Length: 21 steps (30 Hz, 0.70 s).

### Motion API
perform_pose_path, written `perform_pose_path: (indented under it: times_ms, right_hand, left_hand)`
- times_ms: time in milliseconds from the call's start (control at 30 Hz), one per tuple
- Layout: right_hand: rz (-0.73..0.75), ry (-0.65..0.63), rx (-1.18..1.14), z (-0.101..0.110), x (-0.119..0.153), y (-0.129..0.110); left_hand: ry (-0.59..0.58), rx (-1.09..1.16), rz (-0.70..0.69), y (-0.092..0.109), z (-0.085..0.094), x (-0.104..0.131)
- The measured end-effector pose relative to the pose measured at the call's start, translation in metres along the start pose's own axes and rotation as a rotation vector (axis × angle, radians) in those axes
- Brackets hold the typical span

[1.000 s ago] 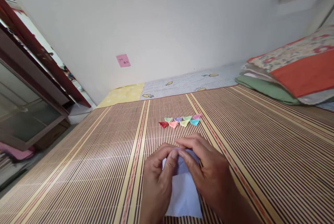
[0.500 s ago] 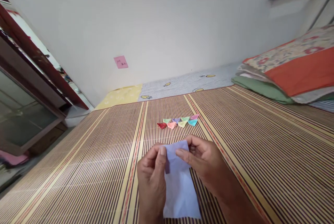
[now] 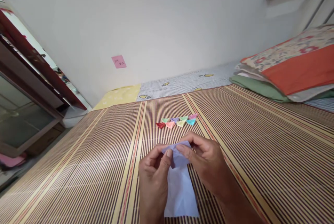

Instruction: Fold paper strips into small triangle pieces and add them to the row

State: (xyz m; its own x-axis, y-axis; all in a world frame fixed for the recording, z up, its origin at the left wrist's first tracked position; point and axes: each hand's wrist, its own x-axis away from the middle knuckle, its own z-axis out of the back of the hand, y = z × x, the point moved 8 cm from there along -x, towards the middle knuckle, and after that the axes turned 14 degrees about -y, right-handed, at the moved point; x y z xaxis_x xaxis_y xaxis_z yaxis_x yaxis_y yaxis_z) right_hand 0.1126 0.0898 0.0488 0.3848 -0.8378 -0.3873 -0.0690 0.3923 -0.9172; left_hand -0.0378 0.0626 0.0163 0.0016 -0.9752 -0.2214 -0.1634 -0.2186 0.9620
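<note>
Paper (image 3: 180,192) stays pinched in left hand (image 3: 153,175) and right hand (image 3: 208,159), thumbs (image 3: 169,153) now closer together.

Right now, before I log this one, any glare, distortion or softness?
Head view: pale glare streaks the mat beyond the left hand; head view: the door frame slants steeply, perhaps lens or tilt; head view: writing on the pink note is unreadable, while the held paper shows clearly.
</note>
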Motion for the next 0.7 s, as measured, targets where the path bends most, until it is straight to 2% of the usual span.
perform_pose_path:
  times_ms: [100, 267, 433, 567, 700]
  right_hand:
    - [0.053, 0.026, 0.029, 0.004, 0.0, -0.003]
    - [0.248, 0.132, 0.31, 0.008, 0.005, -0.021]
    - [0.396, 0.168, 0.497, 0.001, 0.011, -0.034]
    - [0.443, 0.168, 0.523, -0.001, 0.014, -0.038]
    - [0.382, 0.114, 0.392, 0.001, 0.009, -0.035]
  left_hand:
    - [-0.029, 0.033, 0.022, 0.001, -0.004, -0.002]
    - [-0.092, 0.178, 0.157, -0.013, -0.015, -0.003]
    - [-0.021, 0.244, 0.127, -0.019, -0.012, -0.001]
    - [-0.009, 0.24, 0.099, -0.017, -0.012, -0.003]
    - [-0.022, 0.256, 0.078, -0.013, -0.012, -0.004]
